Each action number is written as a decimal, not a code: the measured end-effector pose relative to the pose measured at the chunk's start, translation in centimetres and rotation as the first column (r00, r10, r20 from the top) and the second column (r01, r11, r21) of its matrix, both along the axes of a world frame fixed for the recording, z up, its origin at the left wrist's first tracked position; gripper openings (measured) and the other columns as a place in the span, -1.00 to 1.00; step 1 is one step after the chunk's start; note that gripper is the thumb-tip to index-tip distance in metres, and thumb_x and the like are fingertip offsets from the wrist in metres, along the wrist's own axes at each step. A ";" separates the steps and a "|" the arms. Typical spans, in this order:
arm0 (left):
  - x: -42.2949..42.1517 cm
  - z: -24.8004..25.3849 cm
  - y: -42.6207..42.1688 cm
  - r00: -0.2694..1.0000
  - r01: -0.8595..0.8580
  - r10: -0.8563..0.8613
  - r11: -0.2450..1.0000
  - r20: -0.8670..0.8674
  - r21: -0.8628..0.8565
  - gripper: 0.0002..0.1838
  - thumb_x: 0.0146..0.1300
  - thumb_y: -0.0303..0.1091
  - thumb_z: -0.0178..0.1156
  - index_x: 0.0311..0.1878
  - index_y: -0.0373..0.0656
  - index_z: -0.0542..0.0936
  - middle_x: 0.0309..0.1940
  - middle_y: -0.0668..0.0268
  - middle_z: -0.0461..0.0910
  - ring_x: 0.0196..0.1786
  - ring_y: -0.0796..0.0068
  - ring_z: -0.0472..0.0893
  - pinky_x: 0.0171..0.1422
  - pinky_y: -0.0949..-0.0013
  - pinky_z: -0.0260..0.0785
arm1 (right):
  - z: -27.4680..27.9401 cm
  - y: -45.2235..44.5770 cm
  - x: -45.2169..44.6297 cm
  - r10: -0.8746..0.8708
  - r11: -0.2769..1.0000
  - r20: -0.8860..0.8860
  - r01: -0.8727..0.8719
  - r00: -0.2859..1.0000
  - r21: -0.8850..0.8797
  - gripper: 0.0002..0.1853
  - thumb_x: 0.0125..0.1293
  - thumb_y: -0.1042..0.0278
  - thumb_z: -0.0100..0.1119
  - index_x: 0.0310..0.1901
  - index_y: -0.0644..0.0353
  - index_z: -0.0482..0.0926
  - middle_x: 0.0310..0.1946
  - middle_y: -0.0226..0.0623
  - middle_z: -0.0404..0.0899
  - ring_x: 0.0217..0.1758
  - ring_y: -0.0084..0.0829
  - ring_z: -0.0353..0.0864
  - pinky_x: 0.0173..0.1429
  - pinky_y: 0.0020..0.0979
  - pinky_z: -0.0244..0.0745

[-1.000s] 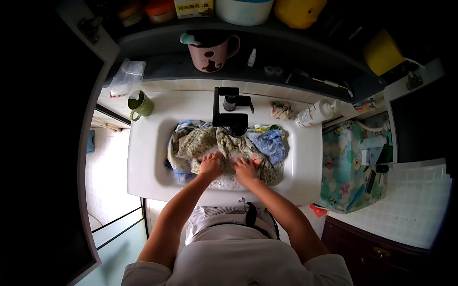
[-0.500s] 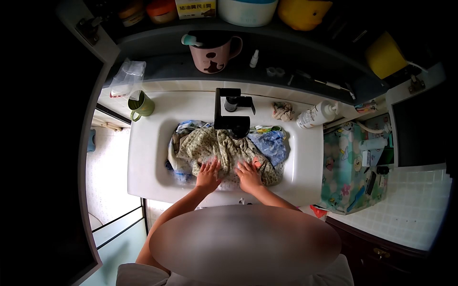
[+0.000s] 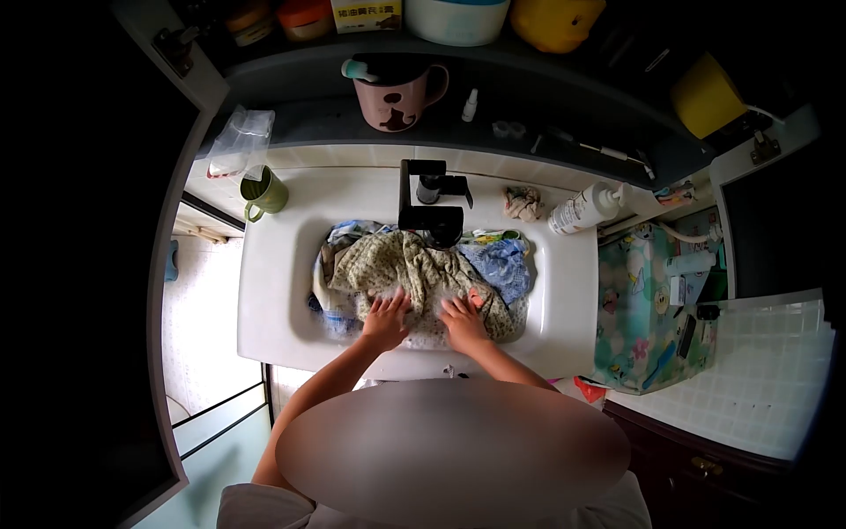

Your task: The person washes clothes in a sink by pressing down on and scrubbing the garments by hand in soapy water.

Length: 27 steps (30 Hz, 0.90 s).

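Wet laundry fills the white sink (image 3: 564, 309). On top lies a green-beige patterned cloth (image 3: 388, 264), with a blue cloth (image 3: 502, 271) at its right and a blue-and-white one (image 3: 339, 295) at its left. Soapy foam shows along the near side. My left hand (image 3: 386, 322) lies on the front edge of the patterned cloth, fingers spread and pointing away from me. My right hand (image 3: 462, 323) rests on the same cloth farther right, its fingers also spread, beside a small orange-pink patch (image 3: 477, 298). Neither hand grips anything.
A black faucet (image 3: 430, 216) reaches over the laundry. On the sink's back ledge stand a green mug (image 3: 264, 192), a crumpled cloth (image 3: 523, 203) and a white pump bottle (image 3: 586, 210). Above, a dark shelf (image 3: 308, 123) holds a pink mug (image 3: 392, 104).
Both hands stay almost where they were on the patterned cloth, with only slight finger movement. The view has shifted a little.
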<state>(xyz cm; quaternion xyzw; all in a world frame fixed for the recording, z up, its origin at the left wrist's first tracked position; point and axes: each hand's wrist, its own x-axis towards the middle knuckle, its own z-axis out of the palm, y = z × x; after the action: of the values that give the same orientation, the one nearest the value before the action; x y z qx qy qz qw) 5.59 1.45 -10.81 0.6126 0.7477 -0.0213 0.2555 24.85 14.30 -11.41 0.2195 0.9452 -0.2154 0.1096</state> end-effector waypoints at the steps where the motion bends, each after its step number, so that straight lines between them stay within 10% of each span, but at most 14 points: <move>1: 0.0 0.1 -0.5 1.000 0.002 -0.002 0.999 0.010 0.046 -0.19 0.24 0.08 0.05 0.45 -0.11 0.09 0.49 0.21 -0.03 0.43 0.13 0.17 0.53 0.11 -0.14 | 0.1 -0.1 0.3 0.013 1.000 -0.005 -0.013 1.000 0.014 -0.59 0.20 0.44 0.03 0.12 0.18 0.50 0.39 -0.17 0.16 0.52 -0.11 -0.07 0.52 -0.01 -0.17; 21: -0.4 -0.6 -1.0 0.999 0.031 -0.028 0.991 0.026 -0.133 -0.29 0.21 0.12 0.05 0.33 -0.15 0.33 0.40 0.16 0.18 0.40 0.20 0.23 0.54 0.15 -0.15 | -0.3 0.4 0.3 0.059 0.998 0.076 -0.057 0.995 -0.027 -0.68 0.22 0.36 0.05 -0.01 0.22 0.59 0.30 -0.12 0.31 0.47 -0.10 0.03 0.50 -0.01 -0.13; 25: -1.0 0.2 -0.7 0.997 0.034 -0.040 0.996 0.063 0.088 -0.39 0.20 0.06 0.10 0.26 -0.08 0.43 0.38 0.17 0.22 0.39 0.23 0.25 0.50 0.15 -0.05 | 0.8 0.8 -0.2 0.038 0.999 0.043 -0.036 0.998 -0.041 -0.66 0.19 0.34 0.11 0.00 0.22 0.58 0.33 -0.13 0.26 0.46 -0.14 0.10 0.44 -0.13 0.08; 27: -1.4 3.2 1.0 0.985 -0.059 0.071 0.995 0.154 -0.084 -0.41 0.19 0.00 0.13 0.26 -0.03 0.44 0.37 0.18 0.24 0.40 0.23 0.23 0.48 0.16 0.01 | 1.7 1.1 -1.0 -0.025 0.991 -0.004 0.024 1.000 -0.128 -0.60 0.16 0.33 0.16 0.06 0.21 0.55 0.37 -0.13 0.21 0.45 -0.17 0.14 0.39 -0.20 0.20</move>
<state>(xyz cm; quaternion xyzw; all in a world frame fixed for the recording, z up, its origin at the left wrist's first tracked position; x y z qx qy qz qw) 4.17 2.48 -7.64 0.5769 0.7434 0.0056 0.3384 23.83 15.38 -9.73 0.2231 0.9269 -0.2776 0.1182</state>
